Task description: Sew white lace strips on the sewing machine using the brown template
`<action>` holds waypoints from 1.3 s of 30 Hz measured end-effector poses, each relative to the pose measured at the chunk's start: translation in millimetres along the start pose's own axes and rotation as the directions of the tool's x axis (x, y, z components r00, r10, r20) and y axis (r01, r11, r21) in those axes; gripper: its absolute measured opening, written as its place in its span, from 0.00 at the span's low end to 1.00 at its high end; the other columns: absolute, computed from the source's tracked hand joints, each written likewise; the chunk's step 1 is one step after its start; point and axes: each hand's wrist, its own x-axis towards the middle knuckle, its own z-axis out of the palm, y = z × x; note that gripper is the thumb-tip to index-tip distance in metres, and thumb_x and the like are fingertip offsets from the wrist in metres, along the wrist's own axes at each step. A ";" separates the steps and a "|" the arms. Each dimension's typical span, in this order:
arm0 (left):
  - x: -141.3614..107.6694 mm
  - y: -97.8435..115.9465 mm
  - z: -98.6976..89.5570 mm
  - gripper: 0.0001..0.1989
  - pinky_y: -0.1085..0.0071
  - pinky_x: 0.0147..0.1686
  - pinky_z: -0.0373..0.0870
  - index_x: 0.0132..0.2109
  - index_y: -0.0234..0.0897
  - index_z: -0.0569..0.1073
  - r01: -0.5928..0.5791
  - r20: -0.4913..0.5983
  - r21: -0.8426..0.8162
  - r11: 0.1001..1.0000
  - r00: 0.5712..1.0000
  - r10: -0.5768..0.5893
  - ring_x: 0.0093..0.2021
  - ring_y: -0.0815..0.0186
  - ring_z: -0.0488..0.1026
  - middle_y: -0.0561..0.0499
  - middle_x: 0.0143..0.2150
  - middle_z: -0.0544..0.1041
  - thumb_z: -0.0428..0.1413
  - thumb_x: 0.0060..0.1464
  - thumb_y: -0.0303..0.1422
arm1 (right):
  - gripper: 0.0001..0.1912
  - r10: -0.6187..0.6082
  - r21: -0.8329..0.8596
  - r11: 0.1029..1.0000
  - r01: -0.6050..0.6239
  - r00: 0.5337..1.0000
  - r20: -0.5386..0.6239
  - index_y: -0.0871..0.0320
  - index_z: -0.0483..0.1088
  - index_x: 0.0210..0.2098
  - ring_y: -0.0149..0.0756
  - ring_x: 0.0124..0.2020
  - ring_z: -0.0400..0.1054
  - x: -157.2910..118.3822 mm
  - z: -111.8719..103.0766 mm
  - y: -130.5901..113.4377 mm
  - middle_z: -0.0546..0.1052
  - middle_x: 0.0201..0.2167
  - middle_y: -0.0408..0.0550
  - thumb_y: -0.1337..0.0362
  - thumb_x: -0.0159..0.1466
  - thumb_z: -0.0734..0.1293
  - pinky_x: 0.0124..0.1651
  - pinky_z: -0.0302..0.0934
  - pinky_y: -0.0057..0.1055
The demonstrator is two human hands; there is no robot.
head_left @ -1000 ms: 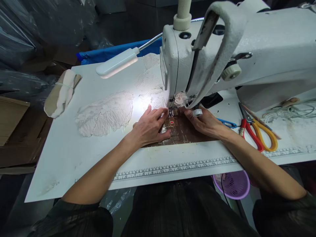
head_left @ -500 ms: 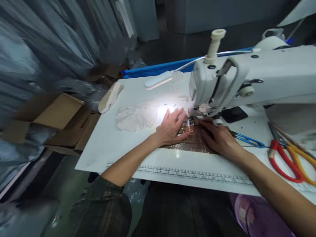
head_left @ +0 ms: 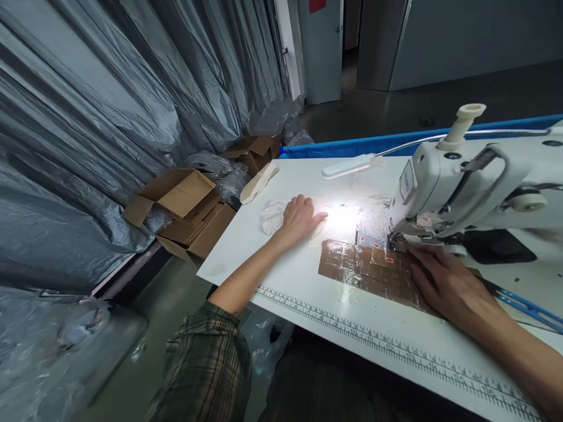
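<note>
My left hand point(head_left: 301, 219) rests on white lacy fabric point(head_left: 273, 218), its thumb stretched out to the right and its fingers bent over the cloth. More of this fabric runs under the lamp's bright glare toward the sewing machine point(head_left: 433, 184). My right hand point(head_left: 446, 278) lies beside the presser foot point(head_left: 393, 239), fingers extended and fingertips close to the needle area. Beneath it is a brown, tape-covered plate point(head_left: 360, 266). A small grey strip with red marks point(head_left: 368, 241) lies at the plate's far edge. What the right fingertips touch is hidden.
A white lamp point(head_left: 349, 166) on a bendable neck lies behind the fabric. Blue thread snips point(head_left: 530, 308) and a black flat object point(head_left: 497, 245) are at right. A ruler tape point(head_left: 352, 331) follows the table's front edge. Cardboard boxes point(head_left: 185, 205) stand left of the table.
My left hand has moved away from the presser foot, leftward onto the fabric, uncovering the brown plate. My right hand stays by the foot. The view has turned left.
</note>
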 end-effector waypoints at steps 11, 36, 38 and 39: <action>-38.7 -17.8 -11.8 0.12 0.71 0.34 0.64 0.34 0.37 0.69 -0.060 -0.028 -0.377 0.924 0.998 0.054 0.37 0.67 0.69 0.49 0.41 0.72 0.50 0.65 0.35 | 0.23 0.072 0.130 0.988 -0.078 0.996 0.051 0.57 0.73 0.56 0.55 0.51 0.73 1.7 -15.2 -14.5 0.75 0.52 0.59 0.52 0.71 0.57 0.53 0.70 0.52; -85.1 43.3 -14.8 0.22 0.64 0.41 0.74 0.57 0.40 0.70 0.013 0.248 -0.704 0.710 0.941 0.229 0.40 0.62 0.77 0.47 0.50 0.75 0.60 0.58 0.41 | 0.24 -0.066 0.639 0.406 -0.653 0.677 0.733 0.58 0.74 0.39 0.30 0.27 0.60 3.9 -63.2 -61.0 0.72 0.29 0.43 0.42 0.61 0.69 0.28 0.57 0.27; -74.5 39.1 -5.8 0.21 0.66 0.38 0.73 0.58 0.40 0.68 -0.059 0.203 -0.619 0.784 0.951 0.232 0.35 0.65 0.76 0.49 0.46 0.76 0.59 0.60 0.40 | 0.25 0.082 0.610 0.483 -0.628 0.726 0.683 0.57 0.74 0.37 0.29 0.25 0.57 11.6 -60.9 -45.7 0.71 0.27 0.43 0.40 0.61 0.68 0.25 0.53 0.27; -68.3 38.4 0.0 0.21 0.67 0.36 0.72 0.59 0.39 0.67 -0.112 0.179 -0.559 0.822 0.951 0.251 0.33 0.66 0.75 0.50 0.43 0.76 0.58 0.60 0.38 | 0.25 0.154 0.583 0.524 -0.620 0.743 0.652 0.57 0.74 0.37 0.29 0.24 0.57 16.4 -60.1 -39.2 0.71 0.26 0.43 0.40 0.61 0.68 0.25 0.51 0.27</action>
